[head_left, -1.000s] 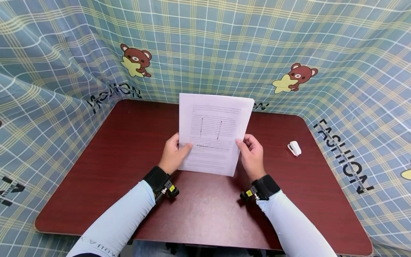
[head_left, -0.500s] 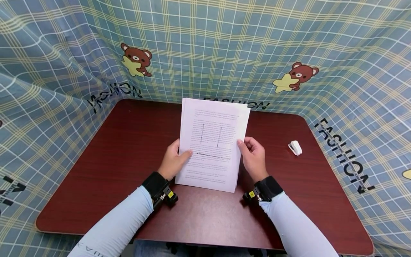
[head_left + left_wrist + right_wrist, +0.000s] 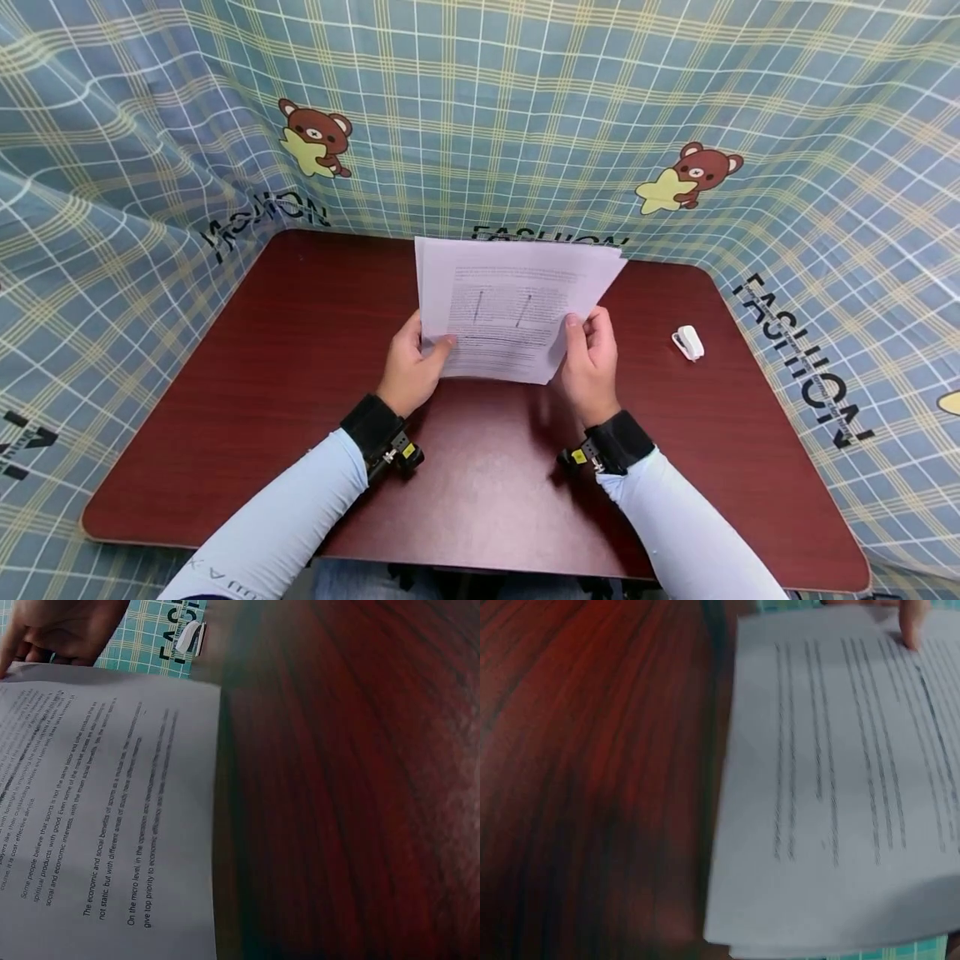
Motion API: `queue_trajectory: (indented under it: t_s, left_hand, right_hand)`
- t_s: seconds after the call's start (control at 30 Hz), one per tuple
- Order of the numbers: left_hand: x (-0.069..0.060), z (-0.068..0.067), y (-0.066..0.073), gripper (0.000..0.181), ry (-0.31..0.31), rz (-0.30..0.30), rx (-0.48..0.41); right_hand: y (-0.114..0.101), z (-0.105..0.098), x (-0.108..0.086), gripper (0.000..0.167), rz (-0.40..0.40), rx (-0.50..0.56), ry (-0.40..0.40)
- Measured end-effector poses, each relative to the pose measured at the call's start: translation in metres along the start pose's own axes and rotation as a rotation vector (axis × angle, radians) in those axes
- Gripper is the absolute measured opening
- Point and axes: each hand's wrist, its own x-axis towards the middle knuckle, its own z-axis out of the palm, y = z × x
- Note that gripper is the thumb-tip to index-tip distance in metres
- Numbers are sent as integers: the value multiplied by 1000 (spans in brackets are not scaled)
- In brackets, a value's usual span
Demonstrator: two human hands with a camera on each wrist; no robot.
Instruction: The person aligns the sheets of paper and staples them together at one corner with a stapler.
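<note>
Several printed paper sheets (image 3: 502, 275) are held up over the table in the head view, with pen lines drawn across the text. My left hand (image 3: 408, 368) grips the left edge, thumb on the front page and fingers behind. At the right edge my right hand (image 3: 591, 367) pinches the stack, its thumb also on the printed face. The sheets' corners do not quite line up at the top. In the left wrist view the lower text of the page (image 3: 135, 825) shows; the right wrist view shows the page's bottom edge apart from the tabletop.
A small white stapler (image 3: 687, 342) lies to the right on the dark red table (image 3: 300, 400). Plaid cloth (image 3: 480, 117) with printed bears hangs behind and at both sides. Each wrist wears a black strap (image 3: 618, 442) with a small camera.
The sheets first drop toward me with the page facing up more fully, then rise and tip; their top now spreads wider to the right. Both hands keep hold. The stapler stays put.
</note>
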Motion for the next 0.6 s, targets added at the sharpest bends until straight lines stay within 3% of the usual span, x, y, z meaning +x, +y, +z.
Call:
queue_trajectory:
  t_s: [0.27, 0.6]
  left_hand:
    - [-2, 2, -13, 48, 15, -18, -76]
    - [-1, 1, -10, 45, 9, 9, -69]
  right_hand:
    - [8, 1, -11, 24, 17, -50, -33]
    - [11, 3, -12, 31, -5, -52, -51]
